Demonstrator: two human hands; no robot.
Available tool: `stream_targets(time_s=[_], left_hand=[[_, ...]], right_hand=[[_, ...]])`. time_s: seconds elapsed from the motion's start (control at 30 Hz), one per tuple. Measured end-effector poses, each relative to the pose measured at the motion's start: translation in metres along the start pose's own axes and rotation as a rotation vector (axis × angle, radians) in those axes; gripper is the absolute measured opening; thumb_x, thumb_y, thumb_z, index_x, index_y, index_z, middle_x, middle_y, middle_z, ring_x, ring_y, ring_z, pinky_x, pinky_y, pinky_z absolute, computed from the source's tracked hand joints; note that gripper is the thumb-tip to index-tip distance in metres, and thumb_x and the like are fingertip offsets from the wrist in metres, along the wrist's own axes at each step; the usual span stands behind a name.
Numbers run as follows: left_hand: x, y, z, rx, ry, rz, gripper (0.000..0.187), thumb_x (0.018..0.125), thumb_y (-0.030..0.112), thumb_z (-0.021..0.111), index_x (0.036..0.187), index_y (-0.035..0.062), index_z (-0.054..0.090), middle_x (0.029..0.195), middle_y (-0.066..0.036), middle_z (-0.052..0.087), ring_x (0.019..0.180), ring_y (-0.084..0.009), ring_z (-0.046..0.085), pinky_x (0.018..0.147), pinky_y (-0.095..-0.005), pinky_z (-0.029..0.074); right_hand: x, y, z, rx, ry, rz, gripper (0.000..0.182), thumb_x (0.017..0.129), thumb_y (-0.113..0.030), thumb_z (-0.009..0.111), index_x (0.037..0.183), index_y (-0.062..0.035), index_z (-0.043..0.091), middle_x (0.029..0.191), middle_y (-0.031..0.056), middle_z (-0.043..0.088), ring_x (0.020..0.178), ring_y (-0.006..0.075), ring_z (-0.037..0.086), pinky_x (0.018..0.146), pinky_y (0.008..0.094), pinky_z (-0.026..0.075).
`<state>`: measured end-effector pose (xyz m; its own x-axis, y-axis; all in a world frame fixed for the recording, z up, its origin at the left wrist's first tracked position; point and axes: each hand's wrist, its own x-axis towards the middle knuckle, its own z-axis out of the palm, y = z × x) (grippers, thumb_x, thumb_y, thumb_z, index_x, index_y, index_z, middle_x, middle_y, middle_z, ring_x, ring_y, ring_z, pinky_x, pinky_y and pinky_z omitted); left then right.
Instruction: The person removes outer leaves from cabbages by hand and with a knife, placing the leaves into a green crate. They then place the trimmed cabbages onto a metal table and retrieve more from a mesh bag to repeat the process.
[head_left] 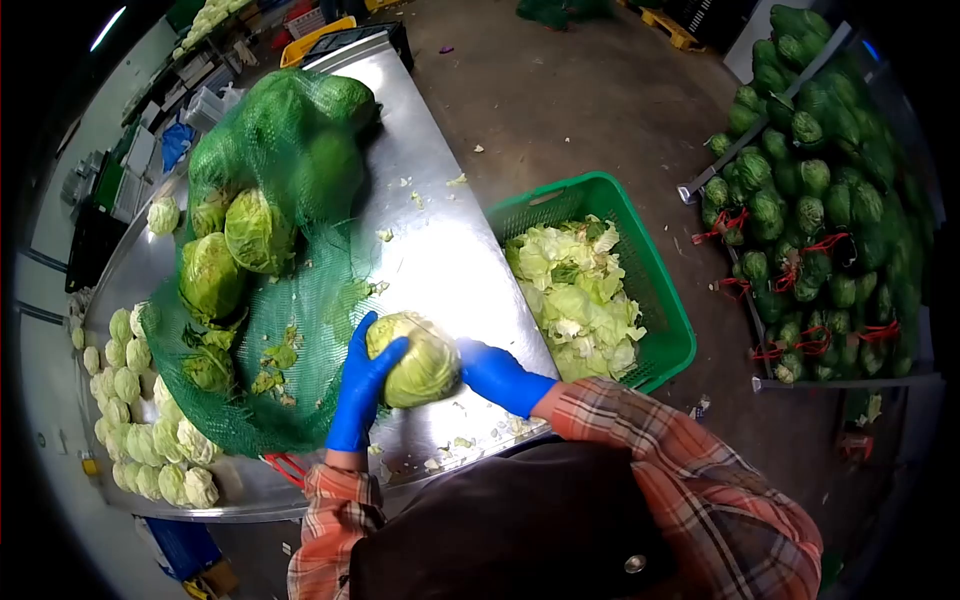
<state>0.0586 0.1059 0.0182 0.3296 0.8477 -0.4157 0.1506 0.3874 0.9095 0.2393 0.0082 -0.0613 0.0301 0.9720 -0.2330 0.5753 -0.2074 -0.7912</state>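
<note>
A pale green cabbage (pixel 415 362) is held above the steel table (pixel 430 245) by my left hand (pixel 365 380), whose thumb and fingers wrap its left side. My right hand (pixel 500 377) is closed against the cabbage's right side. Motion smears its fingertips, and whatever they may grip is hidden. Both hands wear blue gloves. Left of them lies a green mesh sack (pixel 325 275), with whole cabbages (pixel 260 232) spilling from its mouth and loose leaves (pixel 280 355) on the netting.
Beside the table's right edge stands a green crate (pixel 665 300) holding trimmed leaves (pixel 580 290). Several trimmed cabbages (pixel 150 440) cluster at the table's left end. More filled mesh sacks (pixel 810 210) are stacked behind metal bars at the right. Leaf scraps (pixel 460 442) dot the steel.
</note>
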Motion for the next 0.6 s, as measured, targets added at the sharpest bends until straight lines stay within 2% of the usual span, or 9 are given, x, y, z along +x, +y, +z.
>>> stream_targets(time_s=[0.07,0.17,0.2,0.3,0.33,0.37,0.43,0.53,0.6], left_hand=[[-0.001,0.005,0.006,0.019,0.042,-0.007,0.089,0.077,0.025,0.08,0.141,-0.0062,0.028,0.124,-0.023,0.054,0.108,-0.0265,0.059,0.089,-0.0355,0.052],[-0.002,-0.023,0.021,0.163,0.133,0.233,0.097,0.07,0.028,0.085,0.139,-0.0117,0.029,0.123,-0.024,0.054,0.107,-0.0271,0.059,0.09,-0.0341,0.051],[-0.002,-0.035,0.022,0.257,0.186,0.335,0.1,0.066,0.03,0.087,0.137,-0.0122,0.032,0.121,-0.024,0.055,0.105,-0.0281,0.059,0.09,-0.0352,0.05],[-0.046,-0.024,0.054,0.88,0.302,0.7,0.106,0.058,0.043,0.088,0.137,-0.007,0.037,0.125,-0.025,0.051,0.113,-0.0385,0.052,0.097,-0.0445,0.043],[-0.054,-0.028,0.06,0.875,0.317,0.708,0.108,0.056,0.047,0.087,0.138,-0.0039,0.038,0.128,-0.025,0.048,0.117,-0.0404,0.048,0.098,-0.0464,0.04],[-0.056,-0.039,0.056,0.866,0.329,0.82,0.108,0.057,0.046,0.088,0.139,-0.0026,0.038,0.129,-0.024,0.048,0.118,-0.0388,0.047,0.1,-0.0458,0.039],[-0.064,-0.055,0.046,0.693,0.31,0.855,0.096,0.065,0.042,0.085,0.138,-0.0012,0.039,0.133,-0.02,0.046,0.121,-0.035,0.046,0.104,-0.0438,0.036],[-0.075,-0.073,0.039,0.223,0.28,0.69,0.081,0.076,0.035,0.078,0.138,0.0003,0.038,0.137,-0.017,0.043,0.124,-0.0307,0.044,0.107,-0.042,0.033],[-0.081,-0.069,0.039,0.076,0.273,0.646,0.075,0.081,0.032,0.074,0.138,0.001,0.036,0.139,-0.016,0.041,0.125,-0.0291,0.042,0.108,-0.0414,0.032]], right_hand=[[0.009,0.004,-0.004,-0.009,-0.037,-0.01,0.029,0.094,-0.019,0.044,0.115,-0.0044,0.056,0.111,0.0211,0.062,0.101,0.0386,0.06,0.086,0.0421,0.048],[0.005,0.017,-0.005,-0.075,0.039,-0.115,0.025,0.098,-0.018,0.032,0.108,-0.0006,0.047,0.1,0.0282,0.061,0.091,0.0444,0.061,0.079,0.0473,0.05],[-0.001,0.015,-0.012,-0.069,-0.022,-0.109,0.03,0.097,-0.019,0.032,0.112,-0.0002,0.049,0.105,0.0291,0.06,0.094,0.0443,0.06,0.083,0.046,0.049],[-0.021,0.019,-0.018,0.1,-0.088,0.052,0.033,0.096,-0.017,0.035,0.121,-0.0007,0.049,0.106,0.0293,0.061,0.092,0.0446,0.061,0.082,0.0455,0.05],[-0.017,0.032,-0.013,-0.067,-0.11,-0.094,0.037,0.093,-0.014,0.04,0.127,-0.0007,0.046,0.106,0.0294,0.062,0.088,0.0446,0.062,0.079,0.0447,0.051],[-0.013,0.045,-0.006,-0.076,-0.126,-0.117,0.049,0.089,-0.011,0.045,0.136,-0.0033,0.04,0.094,0.0257,0.065,0.069,0.0359,0.065,0.063,0.0409,0.054],[-0.048,-0.031,-0.078,0.4,-0.423,0.296,0.066,0.083,-0.01,0.048,0.147,-0.0081,0.028,0.085,0.0189,0.064,0.053,0.0233,0.061,0.047,0.0338,0.051],[-0.056,-0.017,-0.061,0.669,-0.41,0.168,0.08,0.08,-0.011,0.05,0.152,-0.0144,0.016,0.081,0.014,0.06,0.046,0.0156,0.055,0.039,0.0283,0.047],[-0.06,-0.019,-0.064,0.636,-0.35,0.226,0.08,0.08,-0.012,0.051,0.152,-0.0149,0.017,0.082,0.0142,0.06,0.046,0.0162,0.055,0.04,0.029,0.048]])
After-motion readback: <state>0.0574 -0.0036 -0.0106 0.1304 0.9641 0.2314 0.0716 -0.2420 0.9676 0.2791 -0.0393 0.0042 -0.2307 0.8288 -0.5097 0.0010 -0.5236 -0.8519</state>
